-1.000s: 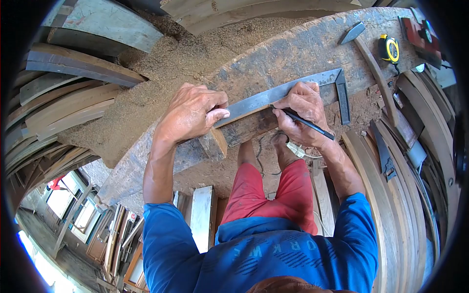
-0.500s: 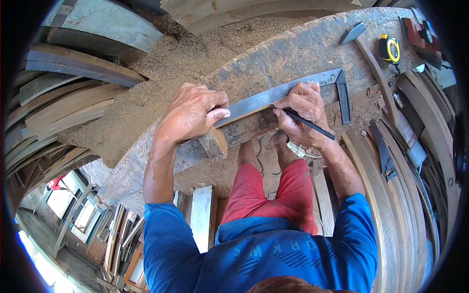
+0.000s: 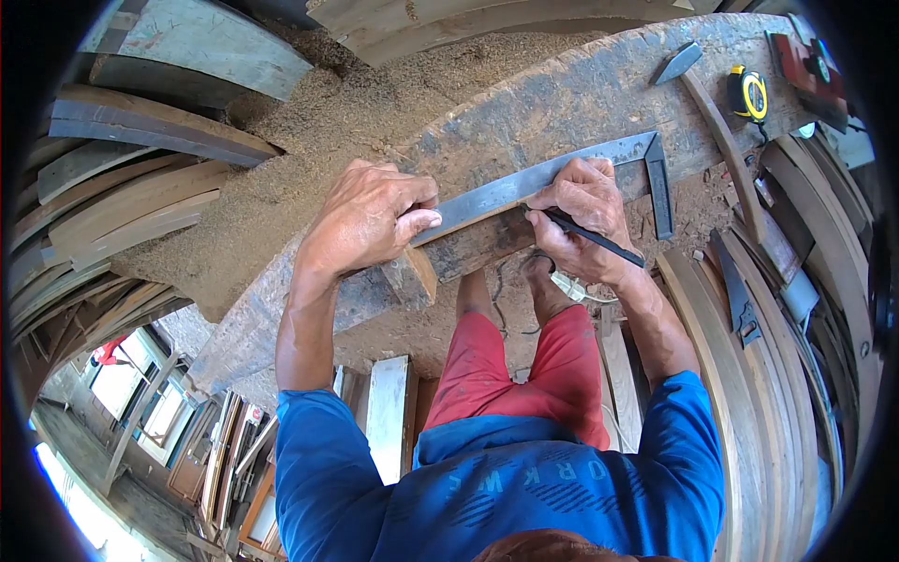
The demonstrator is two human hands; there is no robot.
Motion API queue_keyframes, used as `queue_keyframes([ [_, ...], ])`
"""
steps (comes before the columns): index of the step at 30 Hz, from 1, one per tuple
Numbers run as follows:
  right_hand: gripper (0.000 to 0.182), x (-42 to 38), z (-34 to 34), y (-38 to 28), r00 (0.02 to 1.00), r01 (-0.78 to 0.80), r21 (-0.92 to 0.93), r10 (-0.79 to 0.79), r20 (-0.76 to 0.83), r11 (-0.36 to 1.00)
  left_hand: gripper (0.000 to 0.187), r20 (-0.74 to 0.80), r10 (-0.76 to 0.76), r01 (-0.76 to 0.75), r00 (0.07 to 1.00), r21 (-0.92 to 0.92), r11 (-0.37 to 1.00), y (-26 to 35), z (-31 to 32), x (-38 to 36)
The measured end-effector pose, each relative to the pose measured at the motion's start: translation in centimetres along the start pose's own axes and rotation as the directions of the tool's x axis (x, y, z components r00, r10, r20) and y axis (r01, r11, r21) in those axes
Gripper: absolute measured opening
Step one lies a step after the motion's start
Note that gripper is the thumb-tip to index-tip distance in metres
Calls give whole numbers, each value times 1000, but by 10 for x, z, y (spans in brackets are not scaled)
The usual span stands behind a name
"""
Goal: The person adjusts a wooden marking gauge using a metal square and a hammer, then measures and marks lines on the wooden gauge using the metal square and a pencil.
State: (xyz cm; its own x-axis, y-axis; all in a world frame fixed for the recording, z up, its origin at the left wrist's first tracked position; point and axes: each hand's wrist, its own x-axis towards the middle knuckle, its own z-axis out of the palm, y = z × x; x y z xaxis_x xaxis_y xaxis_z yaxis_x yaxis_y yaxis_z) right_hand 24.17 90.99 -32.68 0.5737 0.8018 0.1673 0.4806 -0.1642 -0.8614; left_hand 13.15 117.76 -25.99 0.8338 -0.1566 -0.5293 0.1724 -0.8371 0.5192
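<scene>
A metal try square [image 3: 496, 195] lies along a thin wood strip [image 3: 468, 221] on the worn plank bench [image 3: 552, 103]; its dark handle hangs at the right end. My left hand [image 3: 375, 214] is closed on the left end of the blade, thumb on top. In my right hand [image 3: 582, 220] is a black marking pencil [image 3: 599, 242], pinched low, its tip against the strip at the blade's edge. The knuckles of that hand rest by the blade. A short wood block [image 3: 410, 276] sticks out below my left hand.
A hammer [image 3: 716, 117], a yellow tape measure [image 3: 749, 94] and a red tool [image 3: 807, 70] lie on the bench's right end. A handsaw [image 3: 737, 295] leans by stacked boards [image 3: 749, 403] at right. More boards [image 3: 140, 206] and sawdust [image 3: 318, 122] are at left.
</scene>
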Motion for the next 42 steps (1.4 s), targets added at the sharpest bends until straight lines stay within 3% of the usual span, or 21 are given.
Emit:
queue_keyframes([
  [42, 13, 2, 2, -7, 1000, -19, -16, 19, -2, 1000, 21, -41, 44, -46, 998, -37, 998, -5, 4, -1],
])
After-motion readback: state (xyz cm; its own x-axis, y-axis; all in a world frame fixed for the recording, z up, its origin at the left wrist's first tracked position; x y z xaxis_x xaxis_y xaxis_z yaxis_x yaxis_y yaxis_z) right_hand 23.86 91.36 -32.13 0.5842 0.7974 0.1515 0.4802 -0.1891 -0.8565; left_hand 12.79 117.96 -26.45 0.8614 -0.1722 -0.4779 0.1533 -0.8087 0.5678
